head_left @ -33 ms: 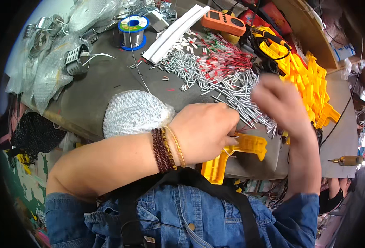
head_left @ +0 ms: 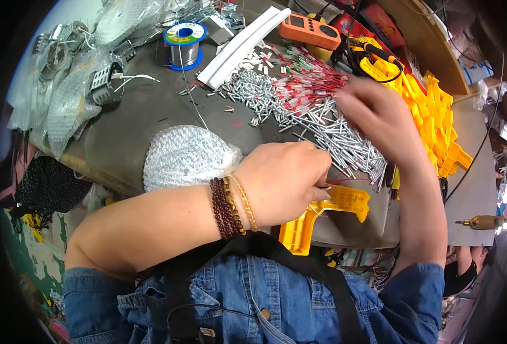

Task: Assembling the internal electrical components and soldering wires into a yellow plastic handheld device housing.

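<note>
Low in the view, right of centre at the near edge of the table, a pistol-shaped yellow plastic housing (head_left: 345,199), with its grip pointing down toward a blue denim jacket (head_left: 230,292). Grasped near its left end by the left hand (head_left: 288,182), fingers folded down on it, wrist circled by beaded bracelets (head_left: 223,207). Just left of that hand, a rounded bubble-wrap bundle (head_left: 187,157), close to the near edge. Raised farther out to the right, the right hand (head_left: 382,117), blurred, with fingers curled; impossible to tell about anything between them. Just beside it, a heap of silver metal rods (head_left: 328,129) and a heap of red wires (head_left: 305,89); tight room there, with piled yellow housings (head_left: 437,117) close on the right. Beyond the heaps, an orange handheld meter (head_left: 309,31), a long white plastic strip (head_left: 245,46) and a blue solder spool (head_left: 184,54). Widest room to the left: a broad stretch of dark grey tabletop (head_left: 118,129) between the bundle and bubble-wrapped metal parts (head_left: 101,83).
</note>
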### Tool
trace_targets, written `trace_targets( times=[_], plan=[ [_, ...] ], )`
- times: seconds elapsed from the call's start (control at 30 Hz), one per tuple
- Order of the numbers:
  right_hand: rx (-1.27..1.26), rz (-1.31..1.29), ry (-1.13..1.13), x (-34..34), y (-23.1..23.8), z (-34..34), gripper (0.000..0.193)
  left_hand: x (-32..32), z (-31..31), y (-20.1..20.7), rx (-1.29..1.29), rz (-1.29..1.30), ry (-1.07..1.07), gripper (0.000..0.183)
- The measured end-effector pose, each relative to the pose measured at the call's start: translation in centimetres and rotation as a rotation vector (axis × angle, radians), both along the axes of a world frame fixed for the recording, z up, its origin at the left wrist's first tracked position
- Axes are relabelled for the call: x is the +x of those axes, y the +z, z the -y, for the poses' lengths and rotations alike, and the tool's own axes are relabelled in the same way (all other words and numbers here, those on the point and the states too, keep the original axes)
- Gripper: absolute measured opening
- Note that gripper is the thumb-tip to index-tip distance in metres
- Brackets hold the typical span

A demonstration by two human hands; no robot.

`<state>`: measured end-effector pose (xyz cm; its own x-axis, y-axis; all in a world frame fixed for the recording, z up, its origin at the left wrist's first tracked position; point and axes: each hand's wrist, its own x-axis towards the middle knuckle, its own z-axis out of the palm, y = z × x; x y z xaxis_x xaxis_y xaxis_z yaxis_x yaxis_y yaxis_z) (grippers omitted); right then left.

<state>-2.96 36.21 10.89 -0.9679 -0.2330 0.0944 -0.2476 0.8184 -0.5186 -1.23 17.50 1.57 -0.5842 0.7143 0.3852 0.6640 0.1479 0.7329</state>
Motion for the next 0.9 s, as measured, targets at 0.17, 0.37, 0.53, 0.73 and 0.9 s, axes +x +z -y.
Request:
trace_targets(
  times=[0.17, 0.37, 0.53, 0.73, 0.9],
  plan=[
    [0.350, 0.097, -0.111, -12.2, -6.9, 3.0, 0.034, 0.1, 0.0, 0.5, -0.061, 0.004, 0.001, 0.021],
    [0.415, 0.170, -0.068, -14.0, -7.5, 3.3, 0.028, 0.2, -0.1, 0.3, -0.020, -0.035, -0.011, 0.019],
    [-0.169, 0.011, -0.026, -5.9, -3.4, 0.2, 0.018, 0.3, 0.0, -0.3, 0.014, -0.086, 0.094, 0.017],
    [-0.374, 0.019, 0.076, 6.0, -2.6, -2.5, 0.013, 0.3, -0.1, -0.3, 0.052, -0.065, 0.098, 0.015],
    [-0.466, -0.014, -0.034, 9.8, -3.9, -3.3, 0.015, 0.4, -0.4, -0.2, 0.061, -0.093, 0.082, 0.016]
  ],
)
